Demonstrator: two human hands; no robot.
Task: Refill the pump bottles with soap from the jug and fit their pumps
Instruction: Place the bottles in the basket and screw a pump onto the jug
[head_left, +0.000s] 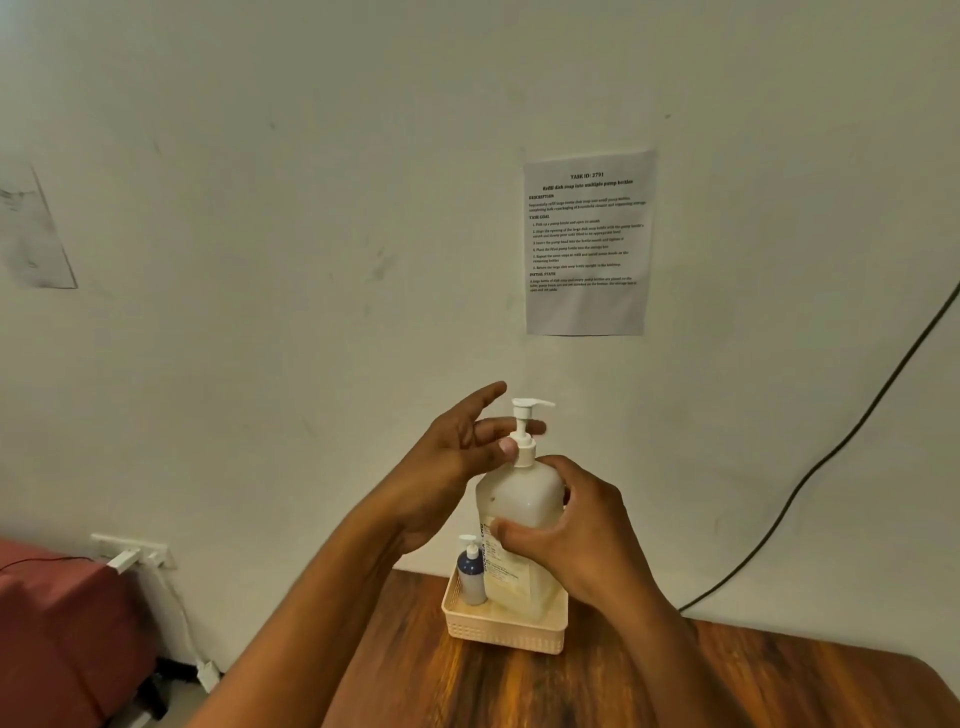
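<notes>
A large translucent pump bottle (519, 499) with a printed label stands upright in a cream plastic basket (504, 631) on the wooden table. My right hand (566, 525) wraps around the bottle's body. My left hand (457, 457) is at the white pump (525, 431); its thumb and a finger pinch the pump's collar while the other fingers are spread. A small bottle (471, 571) with a blue upper half and a white pump stands in the basket's left side. No jug is in view.
The wooden table (779, 686) meets a pale wall that carries a printed task sheet (587, 241). A black cable (831, 452) hangs down at the right. At the left are a red seat (62, 639), a wall socket (132, 552) and white cords.
</notes>
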